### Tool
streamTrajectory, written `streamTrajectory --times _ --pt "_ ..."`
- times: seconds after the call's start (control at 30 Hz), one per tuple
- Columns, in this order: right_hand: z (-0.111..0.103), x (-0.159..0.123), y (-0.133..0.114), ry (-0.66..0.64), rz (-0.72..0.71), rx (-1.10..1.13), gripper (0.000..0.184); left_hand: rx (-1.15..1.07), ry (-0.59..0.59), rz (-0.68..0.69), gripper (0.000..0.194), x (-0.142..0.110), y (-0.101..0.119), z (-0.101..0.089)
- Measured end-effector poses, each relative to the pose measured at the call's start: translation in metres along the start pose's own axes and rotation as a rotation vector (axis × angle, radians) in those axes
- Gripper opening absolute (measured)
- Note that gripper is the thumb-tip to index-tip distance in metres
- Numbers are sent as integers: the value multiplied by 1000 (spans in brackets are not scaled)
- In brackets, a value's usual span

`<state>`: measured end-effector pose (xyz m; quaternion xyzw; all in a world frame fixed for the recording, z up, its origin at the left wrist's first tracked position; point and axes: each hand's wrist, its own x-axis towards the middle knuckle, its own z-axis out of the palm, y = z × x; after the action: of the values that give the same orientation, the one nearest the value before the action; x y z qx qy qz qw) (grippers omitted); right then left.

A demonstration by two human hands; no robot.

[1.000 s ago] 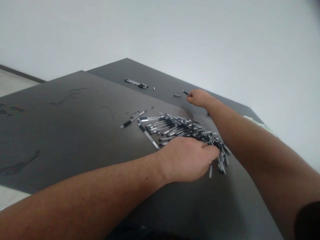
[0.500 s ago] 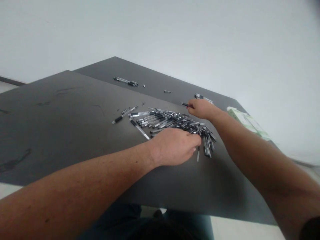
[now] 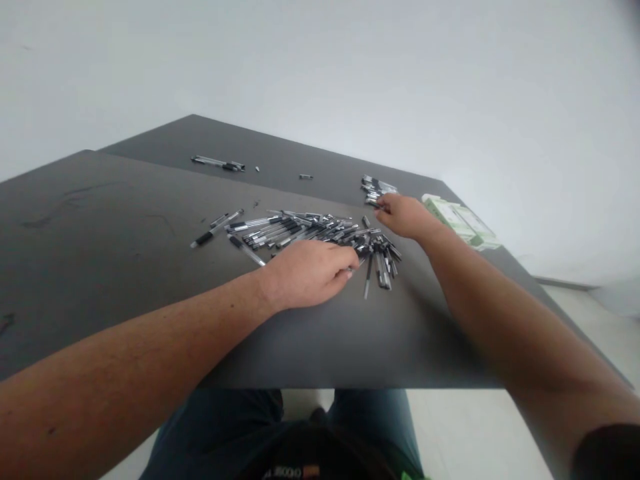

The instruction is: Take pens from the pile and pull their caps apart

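Note:
A big heap of black-and-clear pens (image 3: 310, 230) lies spread across the dark grey table (image 3: 125, 267). My left hand (image 3: 307, 270) rests on the heap's near edge. Its fingers are curled down and pinched on a pen at their tips. My right hand (image 3: 403, 213) reaches past the heap's right end, closed on a short dark pen that sticks out toward a small separate cluster of pens (image 3: 377, 187). A few single pens (image 3: 220, 223) lie loose at the heap's left end.
Green-and-white boxes (image 3: 460, 217) sit at the table's right edge behind my right hand. On the adjoining far table (image 3: 200, 137) lie two or three pens (image 3: 217, 162) and small loose parts (image 3: 305, 177). A white wall stands behind; the near table edge is above my lap.
My right hand came back from the far table with a pen and moved right, to the small cluster. My left hand stayed curled on the heap's near edge. The view swung to the right.

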<state>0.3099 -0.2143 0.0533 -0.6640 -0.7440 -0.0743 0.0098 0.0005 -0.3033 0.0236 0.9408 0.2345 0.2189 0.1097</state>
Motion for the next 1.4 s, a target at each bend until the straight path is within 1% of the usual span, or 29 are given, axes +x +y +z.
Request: streamTrajectory --times 0.13,0.23,0.33,0.5,0.7,0.9,1.0,1.13,1.2,1.3,1.4 --pt "-8 -39 14 65 65 94 40 14 -11 18 23 0 -1 -1" --pt "-5 -66 19 138 142 223 40 16 -15 35 24 0 -2 -2" --pt "1 -80 22 167 189 274 39 14 -5 39 24 -1 -4 -3" --pt "10 -76 28 242 173 296 38 40 -47 -33 27 0 -4 -4" --pt "20 -68 31 210 164 318 40 118 -116 -120 32 4 5 -5" --pt "23 -66 37 226 166 356 40 251 -209 -136 36 13 19 -11" --pt "24 -64 41 230 170 357 40 307 -230 -201 33 23 31 -12" --pt "27 -61 45 246 148 359 42 363 -207 -324 29 46 50 -1" --pt "29 -60 47 255 146 367 44 387 -236 -381 29 58 59 7" --pt "31 -59 50 264 143 378 45 438 -282 -426 33 74 71 19" --pt "35 -57 53 282 130 391 45 479 -344 -481 37 87 78 27"
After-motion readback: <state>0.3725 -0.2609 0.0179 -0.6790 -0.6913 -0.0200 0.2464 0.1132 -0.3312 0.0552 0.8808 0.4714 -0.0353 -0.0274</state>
